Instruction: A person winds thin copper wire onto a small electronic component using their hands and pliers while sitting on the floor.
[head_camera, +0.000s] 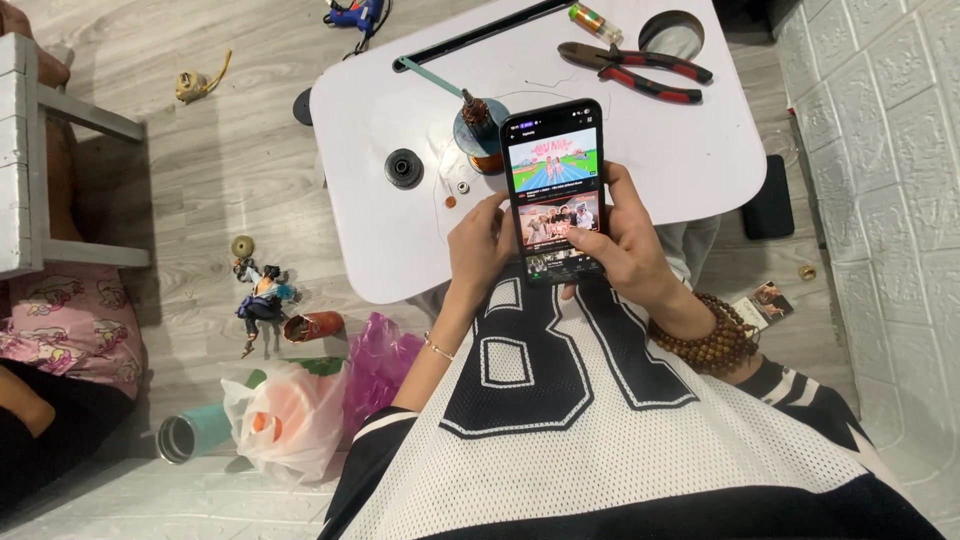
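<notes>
Both hands, left (480, 245) and right (618, 240), gripping phone (553, 185) over worktop (380, 240); near left, plastic bag (290, 420) holding something orange.

Single head-worn camera looking steeply down from above, close over wearer's chest and raised forearms, facing forward across small white rounded plastic table (380, 240) and grey wood-plank floor (190, 170); white brick-pattern wall (890, 150) edging right.

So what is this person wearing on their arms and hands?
The left hand is bare, with a thin silver chain bracelet at the wrist. The right hand has a wrap of several strands of brown wooden beads around its wrist. Both arms come out of a white mesh jersey with black trim and striped cuffs.
</notes>
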